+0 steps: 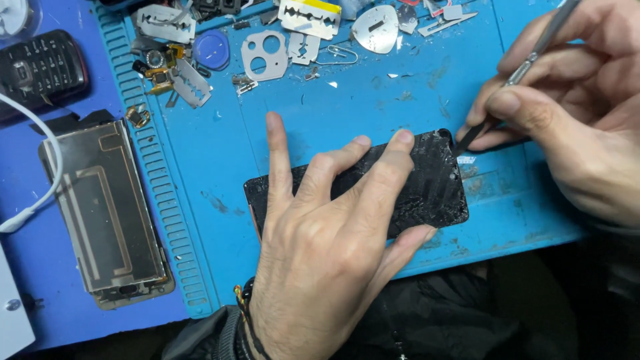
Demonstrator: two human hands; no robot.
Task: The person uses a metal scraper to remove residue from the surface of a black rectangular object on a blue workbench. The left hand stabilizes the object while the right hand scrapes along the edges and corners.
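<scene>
A black phone [433, 183] with a badly cracked surface lies flat on the blue work mat [220, 153]. My left hand [327, 247] presses down on it, two fingers and the thumb on the phone, the index finger spread onto the mat. My right hand [573, 107] grips a thin metal pry tool [530, 63] like a pen. The tool's dark tip touches the phone's upper right corner.
An opened phone frame [103, 213] lies at the left, with a white cable [40, 193] over it. An old keypad phone [40, 67] sits top left. Razor blades [190, 83], metal picks [375, 28], a camera bezel [265, 55] and small parts litter the mat's far edge.
</scene>
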